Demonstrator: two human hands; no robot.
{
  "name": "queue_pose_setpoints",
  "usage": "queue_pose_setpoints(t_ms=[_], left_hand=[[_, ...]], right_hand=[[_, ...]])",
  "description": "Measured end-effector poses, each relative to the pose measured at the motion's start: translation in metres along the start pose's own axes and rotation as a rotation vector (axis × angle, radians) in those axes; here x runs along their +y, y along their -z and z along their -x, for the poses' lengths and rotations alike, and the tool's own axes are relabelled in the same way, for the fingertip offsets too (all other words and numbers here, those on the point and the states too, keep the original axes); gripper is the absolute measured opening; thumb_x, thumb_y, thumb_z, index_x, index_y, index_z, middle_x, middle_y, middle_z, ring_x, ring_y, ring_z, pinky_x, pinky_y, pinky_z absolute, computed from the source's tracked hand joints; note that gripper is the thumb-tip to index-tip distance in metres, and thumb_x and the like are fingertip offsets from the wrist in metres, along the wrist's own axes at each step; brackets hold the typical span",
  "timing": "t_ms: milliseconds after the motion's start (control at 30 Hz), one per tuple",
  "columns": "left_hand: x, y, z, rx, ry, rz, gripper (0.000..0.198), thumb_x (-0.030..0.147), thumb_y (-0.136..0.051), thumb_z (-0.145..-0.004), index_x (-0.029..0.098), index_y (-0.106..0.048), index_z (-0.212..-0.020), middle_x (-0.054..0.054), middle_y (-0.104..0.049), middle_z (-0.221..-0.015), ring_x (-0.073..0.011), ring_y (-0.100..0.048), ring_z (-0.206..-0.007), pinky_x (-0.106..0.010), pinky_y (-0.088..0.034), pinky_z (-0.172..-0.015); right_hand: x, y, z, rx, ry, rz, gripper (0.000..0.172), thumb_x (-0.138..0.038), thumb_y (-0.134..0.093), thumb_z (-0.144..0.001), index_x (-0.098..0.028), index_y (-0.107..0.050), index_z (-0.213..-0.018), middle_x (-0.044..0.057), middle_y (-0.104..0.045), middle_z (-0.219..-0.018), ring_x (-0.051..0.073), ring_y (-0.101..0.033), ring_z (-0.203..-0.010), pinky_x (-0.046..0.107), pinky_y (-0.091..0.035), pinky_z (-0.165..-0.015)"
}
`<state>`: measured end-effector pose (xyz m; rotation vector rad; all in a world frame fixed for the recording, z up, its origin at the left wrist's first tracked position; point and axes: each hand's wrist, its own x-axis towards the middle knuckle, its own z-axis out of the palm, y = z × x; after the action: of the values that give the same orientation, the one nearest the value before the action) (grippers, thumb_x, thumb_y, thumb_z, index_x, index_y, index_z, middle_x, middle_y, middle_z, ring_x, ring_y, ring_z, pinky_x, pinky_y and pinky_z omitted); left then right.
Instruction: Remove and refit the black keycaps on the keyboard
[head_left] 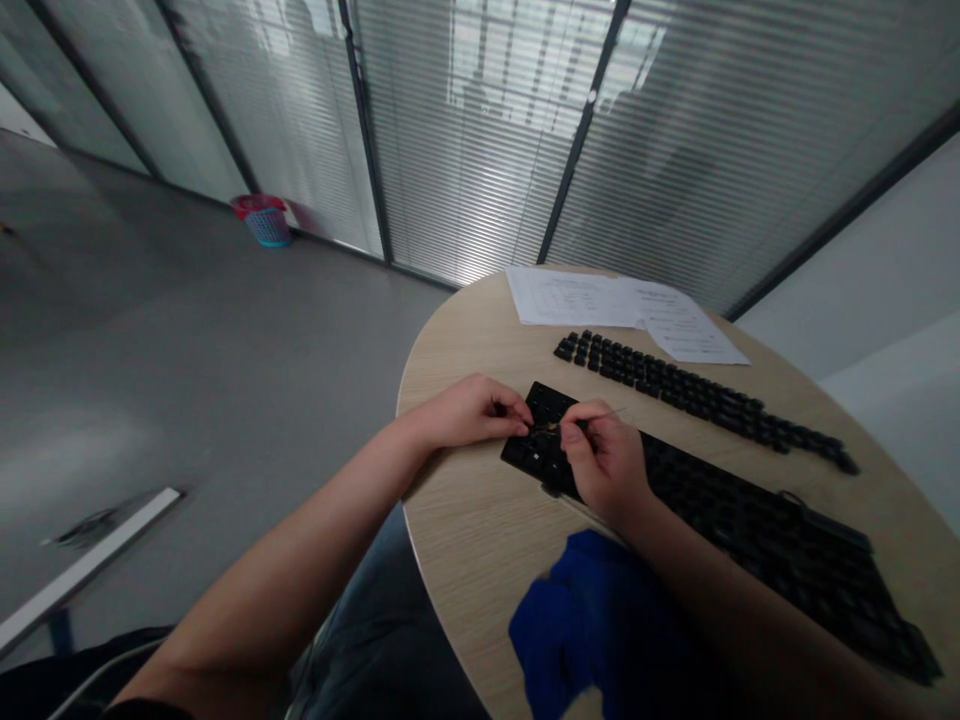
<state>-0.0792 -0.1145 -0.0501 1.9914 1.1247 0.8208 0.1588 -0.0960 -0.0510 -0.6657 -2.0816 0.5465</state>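
Note:
A black keyboard lies slantwise across the round wooden table. At its left end my left hand rests on the edge, thumb and curled fingertips close together; what they pinch, if anything, is too small to make out. Just to the right, my right hand is closed in a pinch over the keys. Between its fingers is a thin wire tool, its wire ends showing toward the left hand and a fine tip sticking out behind the fingers. Part of the keyboard is hidden under the right hand and forearm.
Loose black keycaps lie in rows beyond the keyboard. Printed paper sheets lie at the table's far edge. A crumpled blue cloth is near me, below the right forearm. On the floor stands a blue and red basket by the glass wall.

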Motion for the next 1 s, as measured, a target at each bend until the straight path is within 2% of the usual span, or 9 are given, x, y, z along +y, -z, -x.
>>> queue_pose_setpoints(t_ms=[100,267,333,567,667,733,900,933,1000], left_hand=[[0.0,-0.001,-0.001,0.009,0.024,0.013,0.02,0.029,-0.07,-0.089,0.016,-0.08,-0.101,-0.005,-0.08,-0.087,-0.0147,-0.068,-0.072,-0.025,-0.048,-0.068],[0.0,-0.003,-0.002,0.019,0.077,0.076,0.017,0.028,-0.07,-0.087,0.017,-0.08,-0.095,-0.003,-0.079,-0.083,-0.0139,-0.066,-0.072,-0.025,-0.047,-0.068],[0.0,-0.003,-0.002,0.014,0.097,0.104,0.017,0.029,-0.071,-0.087,0.017,-0.079,-0.094,-0.002,-0.078,-0.082,-0.0137,-0.066,-0.072,-0.025,-0.047,-0.068],[0.001,-0.002,-0.001,-0.003,0.158,0.191,0.016,0.029,-0.074,-0.084,0.016,-0.079,-0.093,-0.003,-0.078,-0.083,-0.0141,-0.067,-0.073,-0.027,-0.05,-0.071],[0.001,-0.002,-0.001,-0.015,0.172,0.234,0.016,0.029,-0.075,-0.084,0.016,-0.078,-0.092,-0.003,-0.078,-0.084,-0.0141,-0.068,-0.074,-0.027,-0.05,-0.072],[-0.001,-0.001,0.0,-0.012,0.18,0.237,0.016,0.029,-0.075,-0.083,0.016,-0.078,-0.092,-0.003,-0.078,-0.083,-0.014,-0.068,-0.074,-0.027,-0.05,-0.072],[-0.003,0.0,0.0,-0.007,0.182,0.244,0.016,0.028,-0.075,-0.082,0.015,-0.077,-0.092,-0.003,-0.077,-0.083,-0.0145,-0.067,-0.074,-0.028,-0.051,-0.072],[-0.002,0.0,0.0,-0.004,0.176,0.246,0.016,0.028,-0.075,-0.082,0.015,-0.076,-0.091,-0.003,-0.077,-0.083,-0.0146,-0.067,-0.074,-0.028,-0.051,-0.072],[-0.002,0.0,0.0,0.015,0.161,0.247,0.015,0.027,-0.075,-0.082,0.015,-0.076,-0.09,-0.003,-0.076,-0.081,-0.0144,-0.067,-0.073,-0.028,-0.051,-0.07]], right_hand=[[-0.003,0.001,-0.001,0.018,0.072,0.033,0.01,-0.023,-0.056,-0.098,-0.022,-0.061,-0.09,-0.001,-0.067,-0.073,0.012,-0.061,-0.054,0.024,-0.046,-0.054],[0.0,-0.001,0.0,0.03,-0.033,-0.009,0.012,-0.025,-0.053,-0.101,-0.022,-0.061,-0.093,-0.003,-0.061,-0.066,0.013,-0.058,-0.051,0.026,-0.044,-0.053],[0.001,-0.001,0.001,0.032,-0.026,-0.007,0.012,-0.025,-0.053,-0.101,-0.022,-0.061,-0.093,-0.003,-0.061,-0.067,0.013,-0.058,-0.052,0.026,-0.044,-0.054],[-0.004,0.004,-0.003,0.013,0.189,0.058,0.015,-0.018,-0.048,-0.099,-0.022,-0.061,-0.093,0.002,-0.069,-0.079,0.017,-0.066,-0.068,0.029,-0.049,-0.061],[-0.003,0.005,0.0,-0.015,0.287,0.054,0.017,-0.015,-0.046,-0.098,-0.022,-0.061,-0.093,0.002,-0.068,-0.079,0.016,-0.065,-0.066,0.029,-0.049,-0.061],[0.001,0.004,0.003,0.032,0.234,0.018,0.017,-0.017,-0.046,-0.099,-0.022,-0.061,-0.092,0.001,-0.065,-0.075,0.015,-0.06,-0.06,0.029,-0.046,-0.058],[0.011,0.0,0.009,0.16,-0.132,-0.143,0.025,-0.031,-0.04,-0.105,-0.023,-0.059,-0.091,-0.003,-0.051,-0.062,0.016,-0.051,-0.052,0.029,-0.042,-0.054],[0.012,0.0,0.007,0.18,-0.167,-0.145,0.026,-0.032,-0.04,-0.105,-0.023,-0.059,-0.089,-0.003,-0.051,-0.062,0.016,-0.051,-0.053,0.03,-0.042,-0.055],[0.011,0.0,0.003,0.247,-0.134,-0.121,0.028,-0.032,-0.04,-0.104,-0.023,-0.057,-0.084,0.0,-0.054,-0.068,0.018,-0.054,-0.061,0.033,-0.044,-0.062]])
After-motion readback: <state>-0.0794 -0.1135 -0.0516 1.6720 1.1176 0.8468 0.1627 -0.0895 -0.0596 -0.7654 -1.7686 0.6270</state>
